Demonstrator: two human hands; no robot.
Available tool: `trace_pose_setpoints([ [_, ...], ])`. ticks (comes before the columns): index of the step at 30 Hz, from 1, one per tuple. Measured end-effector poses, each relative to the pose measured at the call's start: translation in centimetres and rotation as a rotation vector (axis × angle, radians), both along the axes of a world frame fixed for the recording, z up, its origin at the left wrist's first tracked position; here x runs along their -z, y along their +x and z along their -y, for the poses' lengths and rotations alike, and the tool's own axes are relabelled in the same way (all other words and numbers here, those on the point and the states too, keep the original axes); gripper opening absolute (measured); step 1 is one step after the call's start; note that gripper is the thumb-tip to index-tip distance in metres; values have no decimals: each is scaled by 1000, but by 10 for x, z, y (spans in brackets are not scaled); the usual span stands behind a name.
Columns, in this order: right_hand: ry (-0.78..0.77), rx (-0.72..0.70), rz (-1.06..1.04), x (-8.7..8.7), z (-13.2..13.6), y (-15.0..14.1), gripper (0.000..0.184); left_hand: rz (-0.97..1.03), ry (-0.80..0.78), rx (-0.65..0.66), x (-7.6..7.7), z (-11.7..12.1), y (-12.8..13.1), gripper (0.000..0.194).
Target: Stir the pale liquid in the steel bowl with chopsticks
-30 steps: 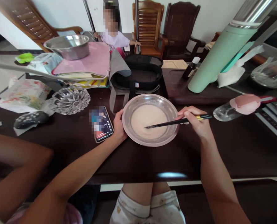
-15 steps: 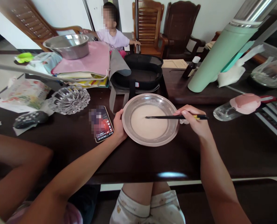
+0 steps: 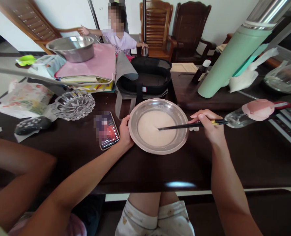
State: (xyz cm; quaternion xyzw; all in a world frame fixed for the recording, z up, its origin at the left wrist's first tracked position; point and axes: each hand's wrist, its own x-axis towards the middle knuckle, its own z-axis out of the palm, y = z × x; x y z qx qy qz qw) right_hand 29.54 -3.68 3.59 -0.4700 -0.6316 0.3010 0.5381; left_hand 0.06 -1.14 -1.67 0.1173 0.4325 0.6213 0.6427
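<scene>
A round metal bowl (image 3: 183,141) holding a pale, milky liquid (image 3: 152,132) rests on the dark table before me. My left hand (image 3: 126,131) grips the bowl's left rim, thumb on top and the other fingers hidden beneath. Dark chopsticks (image 3: 184,126) with yellow bands are pinched in my right hand (image 3: 208,123), to the right of the bowl. They slant leftward over the rim, their tips dipping into the liquid near its middle. Just left of my left hand lies a phone (image 3: 108,131) with its screen lit.
A glass dish (image 3: 75,105), a black game-controller-shaped object (image 3: 33,125) and a tissue pack (image 3: 27,98) stand left. Behind the bowl is a black case (image 3: 147,78). A green thermos (image 3: 233,62) and pink-lidded bottle (image 3: 255,110) stand right. Another person's arm (image 3: 20,164) rests at left; a person (image 3: 119,41) is beyond the table.
My right hand has moved right and slightly down, drawing the chopstick tips a little rightward and lower in the liquid. The bowl stays in place. The person beyond the table has raised a hand.
</scene>
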Motion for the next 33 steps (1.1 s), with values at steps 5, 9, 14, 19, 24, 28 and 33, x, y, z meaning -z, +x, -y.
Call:
trace_pose_setpoints([
  [5,-10,-88,65,-1,-1,-4,41,-2,10,0,0,0,0,27],
  [9,7,-22,28,1,-1,-1,35,-7,2,16,-2,1,0,27],
  [14,-5,-90,1,2,-1,-1,35,-3,15,0,-2,1,1,26],
  [19,16,-35,95,-1,-2,-3,39,0,3,-7,-2,0,1,25],
  [24,-24,-16,6,0,0,-1,39,-15,-5,-7,-2,0,1,25],
  [28,-29,-79,64,-2,0,-5,41,1,-6,-8,0,0,0,25],
  [33,-31,-1,12,0,0,0,40,11,1,12,1,-1,-1,27],
])
